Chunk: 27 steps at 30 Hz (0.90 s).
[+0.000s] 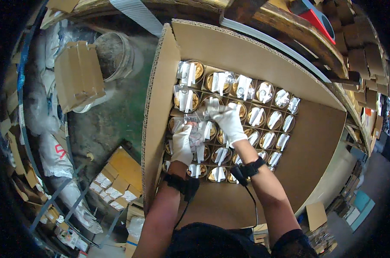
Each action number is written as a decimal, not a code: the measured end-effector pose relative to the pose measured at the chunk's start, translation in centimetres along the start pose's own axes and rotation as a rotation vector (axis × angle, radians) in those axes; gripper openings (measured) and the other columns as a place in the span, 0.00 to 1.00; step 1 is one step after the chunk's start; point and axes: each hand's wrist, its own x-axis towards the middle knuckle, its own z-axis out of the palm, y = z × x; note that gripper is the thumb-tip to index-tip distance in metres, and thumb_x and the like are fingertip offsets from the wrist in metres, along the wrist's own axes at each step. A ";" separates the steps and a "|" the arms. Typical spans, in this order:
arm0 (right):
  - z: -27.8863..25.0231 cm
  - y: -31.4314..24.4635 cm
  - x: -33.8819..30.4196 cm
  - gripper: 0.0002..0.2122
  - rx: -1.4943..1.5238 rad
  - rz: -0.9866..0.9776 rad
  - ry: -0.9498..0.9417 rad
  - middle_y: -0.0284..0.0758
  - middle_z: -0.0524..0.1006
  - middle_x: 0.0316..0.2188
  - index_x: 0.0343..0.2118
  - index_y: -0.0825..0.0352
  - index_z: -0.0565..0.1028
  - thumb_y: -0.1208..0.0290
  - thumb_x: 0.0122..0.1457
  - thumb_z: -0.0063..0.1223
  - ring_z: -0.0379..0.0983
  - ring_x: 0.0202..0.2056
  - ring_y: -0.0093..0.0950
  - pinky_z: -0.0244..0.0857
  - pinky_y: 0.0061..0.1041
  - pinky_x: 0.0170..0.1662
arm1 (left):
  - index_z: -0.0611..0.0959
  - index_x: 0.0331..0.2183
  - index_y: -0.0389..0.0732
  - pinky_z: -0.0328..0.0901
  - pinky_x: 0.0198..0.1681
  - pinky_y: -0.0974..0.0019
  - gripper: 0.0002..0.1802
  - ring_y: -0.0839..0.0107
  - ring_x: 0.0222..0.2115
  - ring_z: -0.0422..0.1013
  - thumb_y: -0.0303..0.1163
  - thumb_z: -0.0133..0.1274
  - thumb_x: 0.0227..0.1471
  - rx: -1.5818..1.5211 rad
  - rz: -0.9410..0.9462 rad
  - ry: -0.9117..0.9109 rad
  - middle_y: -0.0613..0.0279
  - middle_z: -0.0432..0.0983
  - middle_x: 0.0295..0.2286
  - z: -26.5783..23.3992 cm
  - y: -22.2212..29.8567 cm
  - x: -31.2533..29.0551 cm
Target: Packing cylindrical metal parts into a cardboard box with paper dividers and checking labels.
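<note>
A large open cardboard box [319,129] stands in front of me. Cardboard dividers split its inside into cells. Most cells hold a round brown container with crumpled tan paper, topped by a small clear bag [220,155] with white strips in it. My left hand [183,145], in a white glove, is closed on several small clear plastic packets [196,135] over the box's left part. My right hand [229,122], also gloved, reaches over the cells just right of it. Its fingers are smeared by motion, so what they hold cannot be made out. Both wrists wear black straps with cables.
High box walls surround the cells. Left of the box, a white bucket [125,56] and a brown carton [76,75] stand on the green floor. A smaller open carton [125,165] with white packets sits lower left. Wooden shelving [289,32] runs along the far side.
</note>
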 end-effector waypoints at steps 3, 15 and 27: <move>-0.4 -2.7 0.4 0.12 -0.534 -0.175 0.153 0.42 0.79 0.24 0.35 0.70 0.78 0.64 0.57 0.56 0.76 0.26 0.31 0.68 0.25 0.31 | 0.76 0.38 0.42 0.63 0.17 0.72 0.09 0.74 0.17 0.69 0.35 0.50 0.56 0.030 -0.018 0.080 0.67 0.73 0.24 0.1 -0.4 -0.5; -5.7 0.5 -3.7 0.10 -0.716 -0.105 0.323 0.40 0.80 0.27 0.33 0.70 0.79 0.67 0.57 0.54 0.75 0.28 0.30 0.66 0.28 0.34 | 0.82 0.32 0.41 0.63 0.31 0.74 0.13 0.78 0.26 0.68 0.39 0.49 0.57 0.554 -0.029 -0.077 0.70 0.75 0.28 3.1 -1.5 -1.6; -8.4 -2.4 -8.1 0.10 0.326 0.204 0.206 0.36 0.80 0.35 0.34 0.76 0.77 0.85 0.52 0.44 0.75 0.36 0.22 0.67 0.18 0.40 | 0.81 0.36 0.38 0.61 0.41 0.75 0.13 0.78 0.34 0.68 0.35 0.45 0.57 1.042 -0.208 -0.401 0.67 0.77 0.33 5.8 -2.7 -3.8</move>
